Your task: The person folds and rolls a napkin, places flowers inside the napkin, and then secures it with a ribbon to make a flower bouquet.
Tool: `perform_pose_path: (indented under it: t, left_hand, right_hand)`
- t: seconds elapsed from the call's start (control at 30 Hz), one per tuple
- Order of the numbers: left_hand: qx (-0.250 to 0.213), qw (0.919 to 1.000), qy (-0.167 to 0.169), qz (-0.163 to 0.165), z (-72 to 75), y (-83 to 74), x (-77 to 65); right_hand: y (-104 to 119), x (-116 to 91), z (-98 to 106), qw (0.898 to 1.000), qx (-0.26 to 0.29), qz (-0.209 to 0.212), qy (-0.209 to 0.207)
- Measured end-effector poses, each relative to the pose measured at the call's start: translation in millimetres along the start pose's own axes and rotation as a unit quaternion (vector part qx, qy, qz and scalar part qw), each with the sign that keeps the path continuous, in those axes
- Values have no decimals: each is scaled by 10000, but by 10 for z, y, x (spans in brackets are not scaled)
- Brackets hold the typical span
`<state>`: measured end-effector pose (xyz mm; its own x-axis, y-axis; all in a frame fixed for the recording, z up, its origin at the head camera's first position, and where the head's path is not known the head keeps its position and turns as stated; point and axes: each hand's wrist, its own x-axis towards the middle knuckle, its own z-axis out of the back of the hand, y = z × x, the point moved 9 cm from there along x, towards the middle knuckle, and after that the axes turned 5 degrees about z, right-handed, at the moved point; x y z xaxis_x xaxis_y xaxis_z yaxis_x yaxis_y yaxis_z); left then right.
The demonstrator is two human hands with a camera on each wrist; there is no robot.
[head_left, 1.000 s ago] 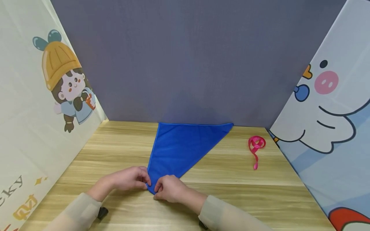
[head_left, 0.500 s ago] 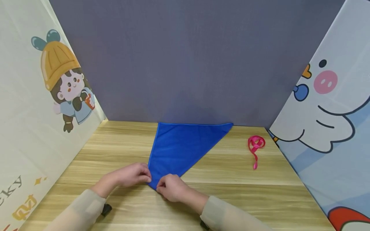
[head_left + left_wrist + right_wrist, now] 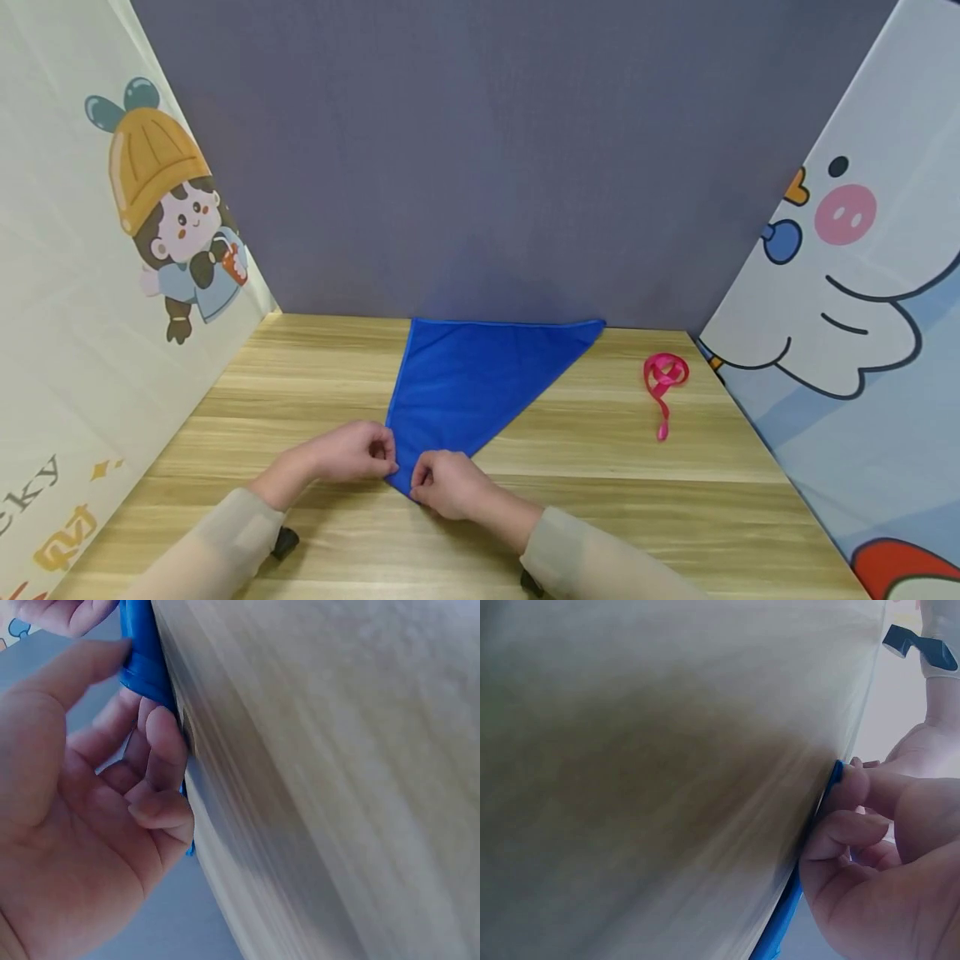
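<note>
A blue cloth (image 3: 472,379) lies flat as a triangle, its straight far edge along the back of the table and its narrow end toward me. That near end is turned over into a short slanted edge. At its left corner, my left hand (image 3: 352,450) pinches the cloth between thumb and fingers. The left wrist view shows a thick, rolled-looking fold of cloth (image 3: 142,664) at the thumb tip. Close by on the right, my right hand (image 3: 452,485) pinches the other end of the fold, its thumb on the blue edge in the right wrist view.
A pink ribbon (image 3: 663,383), loosely looped with a trailing tail, lies on the right of the wooden table (image 3: 600,517). A grey panel (image 3: 495,158) stands behind the table. Printed cartoon panels flank both sides.
The pointed near end of the cloth has become a blunter, slanted edge. Both hands have shifted slightly right and away from me, still at the cloth. The ribbon stays put.
</note>
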<state>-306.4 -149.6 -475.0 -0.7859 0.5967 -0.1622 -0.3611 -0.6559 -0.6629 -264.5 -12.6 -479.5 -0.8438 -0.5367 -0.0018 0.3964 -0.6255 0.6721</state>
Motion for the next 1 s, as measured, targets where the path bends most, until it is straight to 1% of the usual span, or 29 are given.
perform_pose_path:
  t: [0.07, 0.13, 0.23, 0.3, 0.43, 0.57, 0.67, 0.73, 0.8, 0.87, 0.9, 0.93, 1.0]
  left_hand:
    - [-93, 9999, 30, -109, -10, -7, 13]
    - [-158, 9995, 53, -284, -15, -19, 21]
    - [-129, 9980, 109, -610, -19, -48, 12]
    - [-114, 9973, 161, -705, -14, -48, -4]
    - [-75, 9965, 342, -764, -7, -33, -42]
    - [-97, 9961, 437, -763, 0, -14, -53]
    - [-157, 9960, 462, -749, 3, -3, -46]
    - [-131, 9953, 464, -845, 12, -16, -44]
    - [12, 9942, 428, -983, 18, -42, -38]
    - [193, 9927, 383, -1126, 24, -69, -29]
    - [283, 9918, 361, -1195, 26, -84, -24]
    - [363, 9912, 351, -1224, 23, -93, -16]
    - [483, 9901, 337, -1275, 24, -105, -2]
  right_hand:
    - [1, 7, 5, 10000, -78, 42, 9]
    - [-6, 16, 11, 10000, -70, 41, -2]
    - [-19, 23, 22, 10000, -50, 5, -25]
    - [-18, 24, 28, 9999, -138, 12, -34]
    - [-3, 6, 28, 9996, -271, -28, 40]
    - [-6, -3, 21, 9990, -421, -97, 105]
    - [-7, 7, 15, 9982, -595, 41, 82]
    - [-38, 30, -12, 9964, -793, 290, -15]
    - [-38, 35, -8, 9949, -867, 493, -124]
    - [-43, 40, -8, 9938, -913, 601, -191]
    - [-77, 61, -35, 9917, -1004, 745, -284]
    - [-45, 47, -9, 9933, -900, 684, -248]
    - [-32, 41, 2, 9935, -858, 703, -268]
